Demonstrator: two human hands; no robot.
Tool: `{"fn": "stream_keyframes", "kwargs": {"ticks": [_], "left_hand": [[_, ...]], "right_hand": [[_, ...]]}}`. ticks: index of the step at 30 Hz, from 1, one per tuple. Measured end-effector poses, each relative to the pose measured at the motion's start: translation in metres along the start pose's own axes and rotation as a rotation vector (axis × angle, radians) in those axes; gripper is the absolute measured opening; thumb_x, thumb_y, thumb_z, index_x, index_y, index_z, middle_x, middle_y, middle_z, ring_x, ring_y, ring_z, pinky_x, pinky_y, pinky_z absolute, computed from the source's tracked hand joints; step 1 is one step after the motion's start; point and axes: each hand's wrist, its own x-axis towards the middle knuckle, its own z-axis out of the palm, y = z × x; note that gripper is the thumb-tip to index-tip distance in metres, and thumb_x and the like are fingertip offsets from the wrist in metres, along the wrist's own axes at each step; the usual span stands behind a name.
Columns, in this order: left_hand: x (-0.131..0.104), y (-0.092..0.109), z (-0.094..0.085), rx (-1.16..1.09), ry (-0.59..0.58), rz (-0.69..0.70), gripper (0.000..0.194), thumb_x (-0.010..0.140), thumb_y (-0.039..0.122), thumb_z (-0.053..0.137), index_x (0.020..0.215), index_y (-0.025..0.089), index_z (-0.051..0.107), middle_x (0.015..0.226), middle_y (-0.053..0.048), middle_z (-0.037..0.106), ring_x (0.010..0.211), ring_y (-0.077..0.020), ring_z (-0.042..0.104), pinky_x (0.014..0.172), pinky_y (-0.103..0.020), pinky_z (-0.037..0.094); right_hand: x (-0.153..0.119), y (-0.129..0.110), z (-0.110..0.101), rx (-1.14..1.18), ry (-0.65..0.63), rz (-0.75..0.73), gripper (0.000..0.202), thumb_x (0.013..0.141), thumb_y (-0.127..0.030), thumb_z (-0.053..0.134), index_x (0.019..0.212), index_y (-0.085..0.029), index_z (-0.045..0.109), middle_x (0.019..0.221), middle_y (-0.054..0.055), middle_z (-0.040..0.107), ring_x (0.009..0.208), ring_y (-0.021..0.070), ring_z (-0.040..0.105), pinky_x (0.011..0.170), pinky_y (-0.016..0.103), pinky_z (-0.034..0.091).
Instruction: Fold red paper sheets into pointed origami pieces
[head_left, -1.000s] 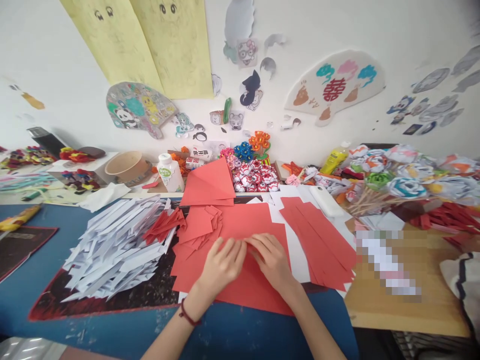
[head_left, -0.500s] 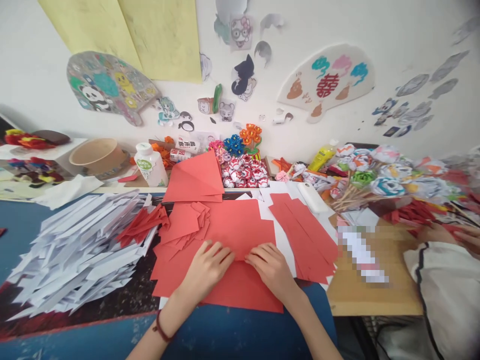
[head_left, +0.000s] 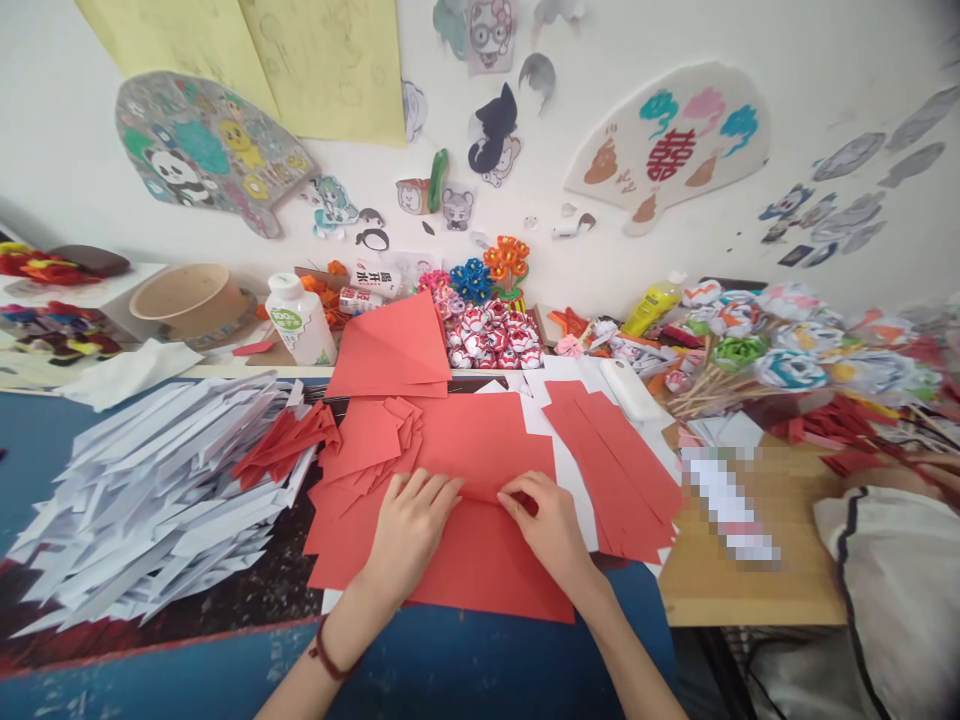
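My left hand and my right hand face each other over red paper that lies on more red sheets. Both are closed, thumb against fingers, on a thin edge of the red paper that runs between their fingertips. How that edge is folded I cannot make out fully. Small red paper pieces lie beside my left hand, and long red strips rest on white paper to the right. A brown bracelet circles my left wrist.
A big heap of folded white paper fills the left, with folded red pieces on it. Behind stand a white bottle, red-and-white paper shapes and a yellow bottle. At right are paper flowers and another person's sleeve.
My right hand has lifted slightly, its thumb and index finger now forming a ring. The fingertips of both hands sit a little higher along the red paper's edge. The view has shifted slightly.
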Motion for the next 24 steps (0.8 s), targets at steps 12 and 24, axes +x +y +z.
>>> {"fn": "stream_keyframes", "kwargs": {"ticks": [12,24], "left_hand": [[-0.016,0.027,0.005,0.193,0.052,0.182,0.04,0.096,0.008,0.034,0.125,0.014,0.061,0.129,-0.007,0.062,0.119,-0.0221,0.053,0.104,-0.039,0.033],[-0.009,0.023,0.011,0.105,-0.124,0.095,0.046,0.095,0.009,0.031,0.136,0.013,0.051,0.137,-0.009,0.055,0.128,-0.0242,0.048,0.107,-0.041,0.035]], "right_hand": [[0.017,-0.001,-0.005,-0.024,-0.063,0.094,0.009,0.084,-0.016,0.061,0.078,-0.022,0.065,0.078,0.0,0.066,0.069,0.0162,0.06,0.065,0.028,0.045],[0.02,0.002,0.001,-0.178,0.013,0.043,0.01,0.091,-0.023,0.055,0.089,-0.023,0.064,0.091,0.002,0.066,0.074,0.0165,0.063,0.065,0.028,0.048]]}}
